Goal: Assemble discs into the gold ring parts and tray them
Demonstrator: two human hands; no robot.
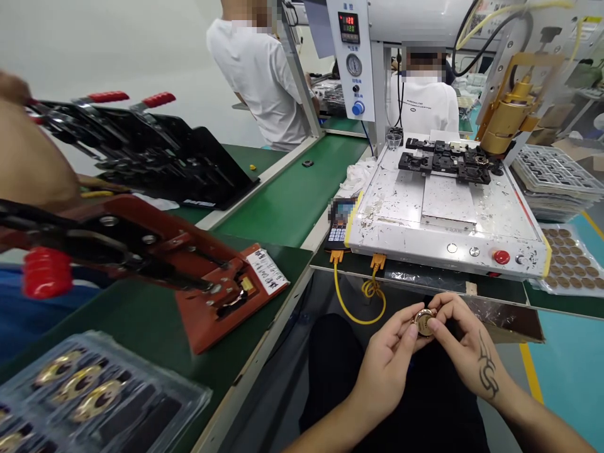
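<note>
Gold disc [423, 322] held at near right between the fingertips of left hand [389, 358] and right hand [467, 343], right thumb on its face. Beyond it stands a white machine [396, 211], bed scuffed, black jig [441, 162] on top, display [349, 27] reading 120 twice. Right of it: stacked trays [554, 170] and a sheet of brown discs [570, 258]. On the left desk [141, 308]: red-brown clamp [202, 324], labelled; near it, a tray [155, 409] of gold parts. Two persons in white [259, 75] [422, 104], far side.
</note>
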